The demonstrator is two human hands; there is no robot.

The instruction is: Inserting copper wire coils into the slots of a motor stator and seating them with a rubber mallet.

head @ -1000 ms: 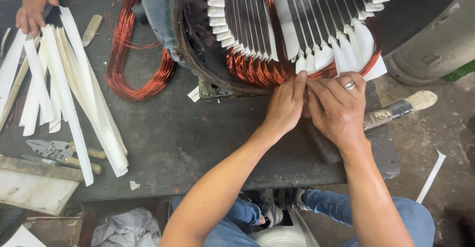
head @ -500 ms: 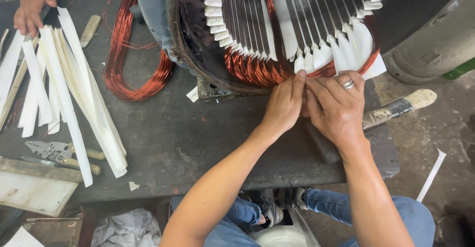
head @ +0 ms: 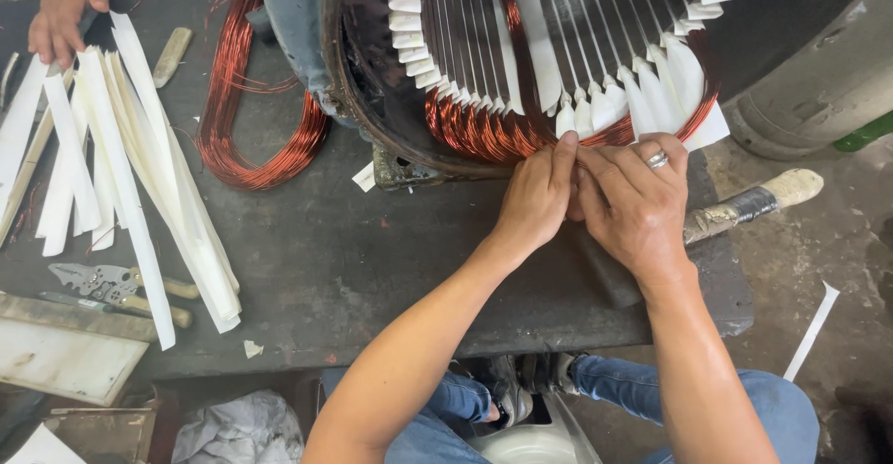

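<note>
A large motor stator (head: 372,101) lies on its side on the dark workbench (head: 372,269), its slots lined with white insulation paper (head: 595,101) and filled with copper windings (head: 484,129). My left hand (head: 535,199) and my right hand (head: 637,199), which wears a ring, press together at the lower rim. Their fingertips pinch the copper wire and paper there. What lies under the fingers is hidden.
A loose copper wire coil (head: 246,101) lies left of the stator. White paper strips (head: 139,176) fan out at the far left, with another person's hand (head: 60,4) on them. Pliers (head: 112,287) and a taped tool handle (head: 753,204) rest on the bench.
</note>
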